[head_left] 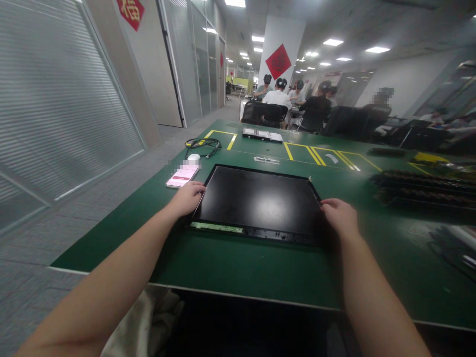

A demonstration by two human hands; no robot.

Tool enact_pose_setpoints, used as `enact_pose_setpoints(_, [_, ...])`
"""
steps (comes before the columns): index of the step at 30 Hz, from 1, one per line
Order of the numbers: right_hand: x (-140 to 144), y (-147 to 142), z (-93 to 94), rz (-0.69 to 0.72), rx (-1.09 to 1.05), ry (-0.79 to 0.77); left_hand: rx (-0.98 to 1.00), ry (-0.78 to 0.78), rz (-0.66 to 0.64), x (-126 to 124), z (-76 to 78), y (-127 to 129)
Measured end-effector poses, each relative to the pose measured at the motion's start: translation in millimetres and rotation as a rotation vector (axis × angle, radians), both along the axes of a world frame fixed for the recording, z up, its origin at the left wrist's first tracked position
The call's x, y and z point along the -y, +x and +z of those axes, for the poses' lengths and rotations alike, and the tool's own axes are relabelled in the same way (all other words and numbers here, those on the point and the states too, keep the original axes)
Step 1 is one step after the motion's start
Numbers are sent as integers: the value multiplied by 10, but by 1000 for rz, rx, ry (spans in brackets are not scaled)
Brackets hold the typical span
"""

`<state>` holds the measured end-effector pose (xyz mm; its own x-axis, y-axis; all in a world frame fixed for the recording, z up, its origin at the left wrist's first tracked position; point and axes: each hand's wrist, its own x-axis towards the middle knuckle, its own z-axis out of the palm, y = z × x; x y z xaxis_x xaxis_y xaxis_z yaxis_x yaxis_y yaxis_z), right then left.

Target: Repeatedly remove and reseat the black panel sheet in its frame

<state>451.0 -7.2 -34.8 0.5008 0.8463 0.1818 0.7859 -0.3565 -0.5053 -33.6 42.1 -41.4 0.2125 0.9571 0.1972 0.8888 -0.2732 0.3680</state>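
Note:
A black LCD screen panel (256, 196) lies in front of me, its dark face up and a ceiling light reflected in it. Along its near edge runs a narrow green circuit board (217, 227). My left hand (189, 198) is closed on the panel's left edge, its fingertips at the rim. On the opposite side, my right hand (342, 216) pinches the right edge between thumb and fingers. The undersides of both grips are hidden, and I cannot tell whether the panel rests fully on the table.
Left of the panel are a lit phone (183, 176), a white rounded object (194, 157) and a coiled black cable (204, 145). Behind it lie small strips (267, 159) and a black tray (262, 135). Dark stacked parts (427, 193) occupy the green table's right. Several people sit farther back.

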Motion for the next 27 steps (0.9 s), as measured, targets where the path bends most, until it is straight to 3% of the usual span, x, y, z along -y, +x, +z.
enact_pose_setpoints(27, [7, 5, -5, -1, 7, 22, 55, 7, -24, -19, -63, -43])
